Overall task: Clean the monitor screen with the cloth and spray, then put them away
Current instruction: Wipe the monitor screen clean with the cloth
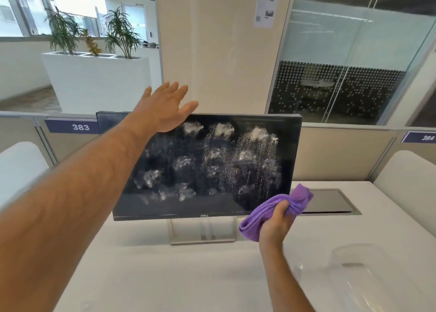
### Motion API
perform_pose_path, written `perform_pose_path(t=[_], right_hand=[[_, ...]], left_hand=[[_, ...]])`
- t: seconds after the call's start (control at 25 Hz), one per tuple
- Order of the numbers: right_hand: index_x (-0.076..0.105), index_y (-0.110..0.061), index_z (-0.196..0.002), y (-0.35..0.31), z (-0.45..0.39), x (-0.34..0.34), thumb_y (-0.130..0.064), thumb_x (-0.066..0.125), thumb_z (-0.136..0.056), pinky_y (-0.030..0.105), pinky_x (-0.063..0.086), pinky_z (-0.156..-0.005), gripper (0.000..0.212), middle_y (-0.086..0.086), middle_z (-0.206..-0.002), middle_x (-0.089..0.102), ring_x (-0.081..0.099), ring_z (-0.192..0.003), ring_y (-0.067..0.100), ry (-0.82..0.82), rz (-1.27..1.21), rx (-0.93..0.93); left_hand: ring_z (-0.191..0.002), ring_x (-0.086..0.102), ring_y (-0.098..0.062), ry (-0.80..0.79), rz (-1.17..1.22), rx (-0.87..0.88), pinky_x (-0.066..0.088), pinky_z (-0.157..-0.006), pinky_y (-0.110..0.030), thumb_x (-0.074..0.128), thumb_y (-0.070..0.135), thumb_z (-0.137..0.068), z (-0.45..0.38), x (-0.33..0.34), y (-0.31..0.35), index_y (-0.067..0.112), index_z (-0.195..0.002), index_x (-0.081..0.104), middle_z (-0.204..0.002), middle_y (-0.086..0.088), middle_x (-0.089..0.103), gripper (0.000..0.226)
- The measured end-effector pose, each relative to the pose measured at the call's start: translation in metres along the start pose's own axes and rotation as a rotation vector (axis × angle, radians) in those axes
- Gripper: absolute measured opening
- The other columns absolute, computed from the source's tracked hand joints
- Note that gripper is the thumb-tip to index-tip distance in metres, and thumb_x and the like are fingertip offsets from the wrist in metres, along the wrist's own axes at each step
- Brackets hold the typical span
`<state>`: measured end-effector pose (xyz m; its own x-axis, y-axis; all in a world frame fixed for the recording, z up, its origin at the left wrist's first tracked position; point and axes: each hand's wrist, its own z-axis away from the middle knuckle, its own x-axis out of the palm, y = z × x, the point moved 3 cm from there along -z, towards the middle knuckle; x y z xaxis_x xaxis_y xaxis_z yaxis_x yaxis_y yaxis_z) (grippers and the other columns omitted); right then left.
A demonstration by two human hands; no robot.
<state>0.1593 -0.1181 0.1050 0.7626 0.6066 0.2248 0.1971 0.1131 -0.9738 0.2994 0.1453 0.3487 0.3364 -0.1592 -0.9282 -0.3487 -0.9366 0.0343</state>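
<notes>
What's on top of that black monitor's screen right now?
White foamy spray patches and runs cover most of the black Dell monitor screen. The open left hand hides the upper left part, so what lies there cannot be seen.

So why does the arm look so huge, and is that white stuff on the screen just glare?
Head view: the wide-angle lens stretches the near left forearm and bends the edges; the left hand looks normal-sized. The white patches on the Dell monitor are spray droplets and runs, not glare. The purple cloth is sharp; the transparent object at lower right is blurred.
</notes>
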Motion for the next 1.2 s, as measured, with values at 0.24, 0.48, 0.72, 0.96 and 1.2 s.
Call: perform_pose_path(t=[0.24,0.48,0.72,0.96,1.2], right_hand=[[0.030,-0.016,-0.149,0.057,-0.008,0.006,-0.091,0.025,-0.077,0.054,0.026,-0.118,0.104,0.013,-0.149,0.038,0.038,-0.136,0.033,-0.029,0.199,0.066],[-0.009,-0.005,-0.155,0.044,-0.009,0.026,-0.063,0.021,-0.080,0.035,-0.012,-0.122,0.099,0.012,-0.165,-0.012,-0.012,-0.153,0.020,0.010,0.417,-0.110],[-0.011,-0.003,-0.154,0.052,-0.017,0.028,-0.066,0.015,-0.078,0.040,-0.013,-0.121,0.102,0.013,-0.165,-0.014,-0.013,-0.153,0.022,0.014,0.502,-0.105],[-0.013,-0.006,-0.154,0.031,-0.024,0.040,-0.067,0.014,-0.077,0.044,-0.014,-0.121,0.102,0.009,-0.165,-0.017,-0.015,-0.153,0.021,-0.008,0.537,-0.135],[-0.013,-0.008,-0.155,0.007,-0.032,0.052,-0.065,0.015,-0.080,0.045,-0.016,-0.120,0.098,0.008,-0.165,-0.017,-0.016,-0.152,0.018,-0.021,0.523,-0.218]], left_hand=[[-0.155,-0.001,-0.023,-0.138,-0.029,-0.069,-0.002,-0.121,-0.061,0.020,0.062,-0.099,-0.023,0.018,-0.016,0.031,-0.160,0.006,-0.169,-0.003,0.004,0.070],[-0.155,-0.003,-0.020,-0.186,-0.045,-0.014,-0.005,-0.119,-0.065,0.008,0.061,-0.097,-0.023,0.025,-0.019,0.040,-0.158,0.008,-0.169,0.003,0.003,0.064],[-0.155,-0.004,-0.020,-0.184,-0.097,0.033,-0.006,-0.118,-0.067,0.004,0.056,-0.096,-0.024,0.026,-0.016,0.041,-0.158,0.014,-0.169,0.003,0.004,0.064],[-0.155,-0.005,-0.020,-0.166,-0.107,0.055,-0.007,-0.118,-0.066,0.004,0.054,-0.098,-0.020,0.024,-0.014,0.040,-0.157,0.019,-0.169,0.003,0.004,0.063],[-0.155,-0.007,-0.020,-0.171,-0.103,0.049,-0.008,-0.118,-0.066,0.003,0.054,-0.096,-0.019,0.025,-0.014,0.040,-0.157,0.021,-0.169,0.005,0.004,0.065]])
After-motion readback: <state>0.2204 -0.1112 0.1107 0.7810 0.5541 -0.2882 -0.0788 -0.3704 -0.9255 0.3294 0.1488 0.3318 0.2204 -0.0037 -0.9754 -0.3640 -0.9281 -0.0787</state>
